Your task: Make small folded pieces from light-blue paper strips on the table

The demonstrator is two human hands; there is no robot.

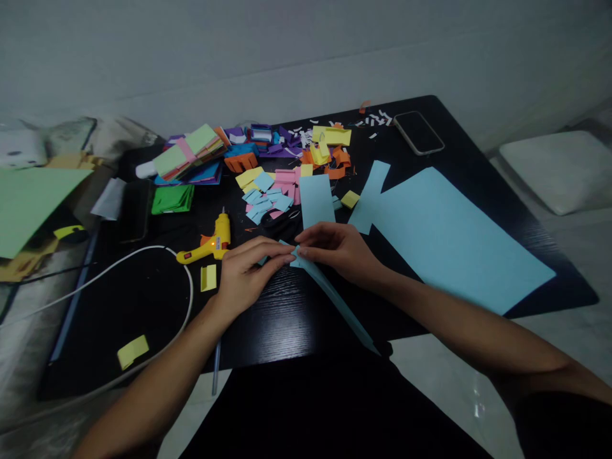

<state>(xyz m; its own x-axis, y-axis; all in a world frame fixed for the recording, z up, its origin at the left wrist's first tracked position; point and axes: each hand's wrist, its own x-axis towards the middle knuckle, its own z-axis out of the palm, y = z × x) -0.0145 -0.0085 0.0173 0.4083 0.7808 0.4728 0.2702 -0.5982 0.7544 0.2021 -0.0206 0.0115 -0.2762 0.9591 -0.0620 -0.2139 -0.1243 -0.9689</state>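
Note:
A long, narrow strip of light blue paper [337, 298] runs from my fingers down toward my lap. My left hand [251, 266] pinches its far end between thumb and fingers. From the other side, my right hand [340, 250] pinches the same end, its fingertips almost touching the left ones. The end looks folded there, but the fingers partly cover it. Just beyond my hands lie dark-handled scissors [281, 223] and a wide blue paper strip [315, 194]. To the left of my left hand rests a yellow glue gun [215, 241] with a small orange light.
A large blue sheet [459, 245] covers the table's right side, below a phone [419, 132]. Small blue pieces [270, 199], folded yellow pieces [332, 135] and a paper stack [191, 153] lie at the back. A white cable [191, 287] loops at left.

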